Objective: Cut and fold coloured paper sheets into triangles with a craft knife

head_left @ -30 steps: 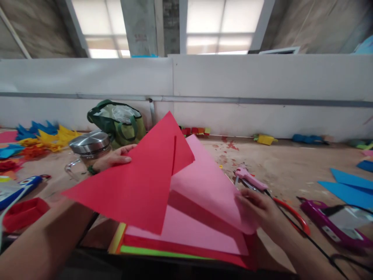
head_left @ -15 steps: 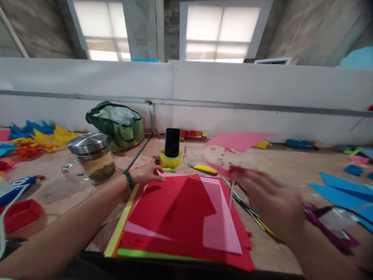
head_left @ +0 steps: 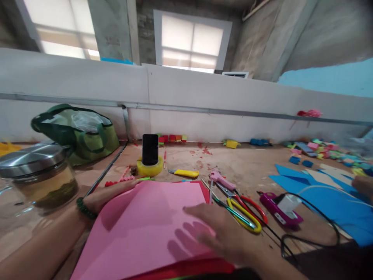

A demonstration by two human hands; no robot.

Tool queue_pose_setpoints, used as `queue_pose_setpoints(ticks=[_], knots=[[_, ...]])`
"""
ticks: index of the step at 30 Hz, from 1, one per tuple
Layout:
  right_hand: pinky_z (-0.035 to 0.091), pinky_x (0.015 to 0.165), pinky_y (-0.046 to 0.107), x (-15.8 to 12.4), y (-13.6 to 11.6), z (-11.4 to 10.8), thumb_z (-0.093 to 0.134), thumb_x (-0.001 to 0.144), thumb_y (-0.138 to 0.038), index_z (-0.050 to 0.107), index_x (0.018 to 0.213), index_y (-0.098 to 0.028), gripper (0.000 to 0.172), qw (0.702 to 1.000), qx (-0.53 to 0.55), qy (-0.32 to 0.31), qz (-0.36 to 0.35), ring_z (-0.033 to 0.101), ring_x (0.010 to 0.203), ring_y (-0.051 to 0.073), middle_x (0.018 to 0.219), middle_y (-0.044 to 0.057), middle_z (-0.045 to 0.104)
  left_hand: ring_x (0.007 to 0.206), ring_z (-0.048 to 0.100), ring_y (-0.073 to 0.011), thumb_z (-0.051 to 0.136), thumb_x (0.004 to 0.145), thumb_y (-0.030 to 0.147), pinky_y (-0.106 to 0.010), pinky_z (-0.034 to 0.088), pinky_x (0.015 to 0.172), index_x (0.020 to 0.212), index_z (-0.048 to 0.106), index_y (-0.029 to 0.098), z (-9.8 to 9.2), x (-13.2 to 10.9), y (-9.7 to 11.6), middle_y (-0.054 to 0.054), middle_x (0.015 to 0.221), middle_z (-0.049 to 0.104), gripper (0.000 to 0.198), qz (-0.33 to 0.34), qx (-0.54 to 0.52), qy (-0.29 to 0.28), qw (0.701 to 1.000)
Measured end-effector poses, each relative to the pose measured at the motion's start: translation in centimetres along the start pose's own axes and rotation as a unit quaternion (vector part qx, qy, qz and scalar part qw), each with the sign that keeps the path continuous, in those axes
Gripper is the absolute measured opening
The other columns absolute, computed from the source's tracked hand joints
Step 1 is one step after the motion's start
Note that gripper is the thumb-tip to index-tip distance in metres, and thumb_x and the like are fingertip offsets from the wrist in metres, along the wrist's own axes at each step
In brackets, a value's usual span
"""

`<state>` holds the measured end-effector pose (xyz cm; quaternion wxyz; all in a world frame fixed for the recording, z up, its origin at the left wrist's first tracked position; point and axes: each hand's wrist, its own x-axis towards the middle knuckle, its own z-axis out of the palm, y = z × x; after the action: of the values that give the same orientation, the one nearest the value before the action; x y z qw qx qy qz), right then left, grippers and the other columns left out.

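A large pink paper sheet (head_left: pixel 140 229) lies over a stack with red paper (head_left: pixel 205 190) showing at its far right edge and near side. My left hand (head_left: pixel 113 192), with a green bead bracelet (head_left: pixel 86 208), rests at the sheet's far left edge, fingers stretched out. The raised edge of the sheet hides part of that hand. Over the sheet's right part, my right hand (head_left: pixel 223 227) is open with spread fingers, holding nothing and casting a shadow on the paper. Scissors (head_left: pixel 243 210), a teal pen (head_left: pixel 237 216) and a pink glue gun (head_left: pixel 221 179) lie beside the stack.
A glass tea mug (head_left: pixel 40 182) and green bag (head_left: pixel 87 140) stand left. A phone (head_left: pixel 150 149) leans on a yellow tape roll (head_left: pixel 150 167) near a yellow cutter (head_left: pixel 185 173). Right are a purple power strip (head_left: pixel 281 212), blue paper (head_left: pixel 335 208) and another person's hand (head_left: pixel 363 184).
The pink sheet that was in the air near my right hand now covers the red stack. My right hand has moved left over it, and the view has turned right.
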<state>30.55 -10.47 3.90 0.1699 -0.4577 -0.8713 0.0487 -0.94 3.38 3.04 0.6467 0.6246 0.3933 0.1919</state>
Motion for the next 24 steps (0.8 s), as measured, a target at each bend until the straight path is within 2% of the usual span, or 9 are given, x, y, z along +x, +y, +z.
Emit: queue_pose_setpoints(ticks=[1, 2, 3, 5, 7, 10, 15, 18, 24], knots=[[0.046, 0.093, 0.03, 0.1, 1.4, -0.9, 0.045, 0.094, -0.035, 0.053, 0.128, -0.023, 0.037, 0.994, -0.038, 0.005, 0.103, 0.059, 0.111, 0.018, 0.122, 0.007, 0.064, 0.128, 0.046, -0.0304, 0.062, 0.069, 0.07, -0.036, 0.041, 0.104, 0.126, 0.06, 0.028, -0.4, -0.1, 0.0, -0.003, 0.128, 0.061, 0.071, 0.004, 0.006, -0.003, 1.0], [0.044, 0.096, 0.03, 0.2, 3.0, -1.7, 0.042, 0.095, -0.033, 0.054, 0.126, -0.025, 0.034, 0.97, -0.094, 0.001, 0.224, 0.057, 0.114, 0.017, 0.123, 0.006, 0.063, 0.132, 0.041, -0.031, 0.064, 0.066, 0.069, -0.037, 0.04, 0.106, 0.13, 0.056, 0.03, -0.8, -0.1, -0.1, -0.002, 0.134, 0.056, 0.075, 0.004, 0.017, -0.012, 1.0], [0.042, 0.097, 0.034, 0.4, 4.8, -2.4, 0.041, 0.095, -0.03, 0.056, 0.124, -0.021, 0.033, 0.951, -0.124, 0.006, 0.284, 0.056, 0.116, 0.021, 0.123, 0.011, 0.062, 0.134, 0.037, -0.0316, 0.066, 0.065, 0.067, -0.037, 0.039, 0.107, 0.134, 0.052, 0.031, -1.1, -0.1, -0.3, -0.002, 0.14, 0.051, 0.079, 0.003, 0.029, -0.022, 0.999], [0.045, 0.091, 0.045, 0.8, 8.5, -2.9, 0.043, 0.094, -0.032, 0.06, 0.116, -0.012, 0.034, 0.918, -0.158, 0.001, 0.363, 0.058, 0.11, 0.03, 0.117, 0.02, 0.061, 0.137, 0.032, -0.0325, 0.067, 0.065, 0.066, -0.039, 0.037, 0.107, 0.141, 0.042, 0.033, -1.8, -0.2, -0.7, -0.001, 0.147, 0.042, 0.086, -0.002, 0.046, -0.041, 0.998], [0.048, 0.083, 0.047, 1.1, 11.8, -2.7, 0.051, 0.091, -0.039, 0.062, 0.109, -0.01, 0.035, 0.895, -0.167, -0.032, 0.413, 0.062, 0.1, 0.031, 0.114, 0.02, 0.061, 0.139, 0.027, -0.0331, 0.065, 0.065, 0.067, -0.041, 0.034, 0.109, 0.146, 0.032, 0.032, -2.2, -0.3, -1.1, -0.002, 0.151, 0.034, 0.094, 0.007, 0.058, -0.059, 0.997], [0.052, 0.081, 0.041, 1.3, 15.1, -1.7, 0.057, 0.09, -0.037, 0.06, 0.11, -0.016, 0.029, 0.878, -0.146, -0.094, 0.445, 0.062, 0.094, 0.02, 0.11, 0.008, 0.063, 0.141, 0.022, -0.0339, 0.065, 0.061, 0.072, -0.043, 0.028, 0.112, 0.148, 0.024, 0.031, -2.6, -0.5, -1.4, -0.003, 0.155, 0.025, 0.105, 0.03, 0.09, -0.074, 0.993], [0.053, 0.08, 0.04, 1.4, 17.2, -0.9, 0.057, 0.091, -0.035, 0.058, 0.114, -0.015, 0.031, 0.872, -0.109, -0.123, 0.461, 0.062, 0.095, 0.021, 0.113, 0.006, 0.061, 0.141, 0.018, -0.0348, 0.063, 0.062, 0.074, -0.045, 0.024, 0.113, 0.147, 0.027, 0.031, -2.7, -0.3, -1.3, -0.004, 0.156, 0.021, 0.102, 0.026, 0.143, -0.068, 0.987], [0.053, 0.081, 0.04, 1.3, 17.4, -1.6, 0.056, 0.091, -0.036, 0.059, 0.113, -0.016, 0.03, 0.872, -0.112, -0.101, 0.465, 0.062, 0.095, 0.021, 0.114, 0.006, 0.061, 0.142, 0.018, -0.0337, 0.063, 0.063, 0.072, -0.043, 0.024, 0.113, 0.148, 0.026, 0.032, -2.7, -0.3, -1.5, -0.003, 0.157, 0.02, 0.101, 0.026, 0.146, -0.073, 0.986], [0.052, 0.083, 0.041, 2.0, 19.4, -4.9, 0.055, 0.092, -0.034, 0.057, 0.117, -0.017, 0.03, 0.876, -0.116, -0.011, 0.468, 0.061, 0.099, 0.021, 0.118, 0.008, 0.059, 0.139, 0.024, -0.0354, 0.067, 0.062, 0.068, -0.043, 0.028, 0.11, 0.148, 0.025, 0.033, -2.9, -0.4, -1.7, -0.005, 0.156, 0.023, 0.102, 0.03, 0.143, -0.068, 0.987]])
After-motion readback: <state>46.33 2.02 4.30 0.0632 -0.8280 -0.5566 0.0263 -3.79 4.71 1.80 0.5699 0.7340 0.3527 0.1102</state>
